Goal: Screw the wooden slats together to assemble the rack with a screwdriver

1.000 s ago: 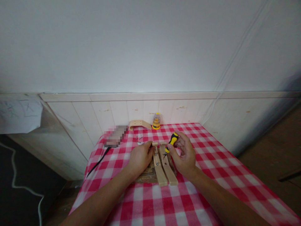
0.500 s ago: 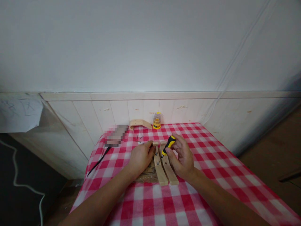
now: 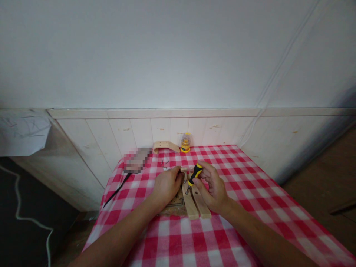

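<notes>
While gripped, the screwdriver (image 3: 194,174) shows yellow-black.

Soft, even, fairly dim light with faint shadows; no glare. Wide-angle bending toward the frame edges, corners darkened and slightly blurred; one pixelated patch left of centre.

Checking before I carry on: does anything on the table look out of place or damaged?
Nothing looks damaged. A few loose screws lie scattered on the checked cloth beyond the left hand, in no container.
</notes>
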`<move>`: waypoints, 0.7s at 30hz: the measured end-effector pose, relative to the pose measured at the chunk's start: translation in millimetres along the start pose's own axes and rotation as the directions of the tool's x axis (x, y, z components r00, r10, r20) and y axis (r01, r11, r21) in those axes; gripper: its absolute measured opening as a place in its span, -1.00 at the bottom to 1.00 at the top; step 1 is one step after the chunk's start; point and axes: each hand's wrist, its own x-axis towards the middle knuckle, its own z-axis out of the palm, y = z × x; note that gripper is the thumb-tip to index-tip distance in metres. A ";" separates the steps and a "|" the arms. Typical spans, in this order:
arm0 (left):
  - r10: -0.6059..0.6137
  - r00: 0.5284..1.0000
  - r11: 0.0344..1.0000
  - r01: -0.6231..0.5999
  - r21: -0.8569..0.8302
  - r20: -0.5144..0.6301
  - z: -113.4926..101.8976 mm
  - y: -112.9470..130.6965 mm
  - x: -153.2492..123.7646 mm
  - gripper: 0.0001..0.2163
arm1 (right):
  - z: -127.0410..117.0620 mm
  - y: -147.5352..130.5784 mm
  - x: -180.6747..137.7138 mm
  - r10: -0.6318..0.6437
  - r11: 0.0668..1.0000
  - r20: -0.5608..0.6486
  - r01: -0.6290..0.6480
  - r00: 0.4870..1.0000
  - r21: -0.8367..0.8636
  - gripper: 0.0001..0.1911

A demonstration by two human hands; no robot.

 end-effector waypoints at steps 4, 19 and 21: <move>0.008 1.000 1.000 -0.008 0.009 -0.014 0.8 -0.6 0.6 -0.71 | -1.9 -1.9 0.3 0.010 1.000 0.043 -0.010 0.999 0.011 -0.56; 0.011 1.000 0.999 -0.011 0.043 -0.007 2.1 -1.5 0.5 -0.71 | 3.5 -5.4 4.6 0.040 0.998 -0.041 -0.042 0.998 -0.039 -0.52; 0.012 1.000 0.999 -0.011 0.047 -0.005 2.5 -1.7 0.8 -0.71 | 3.8 -4.5 4.8 0.052 0.997 -0.049 -0.054 0.997 -0.047 -0.51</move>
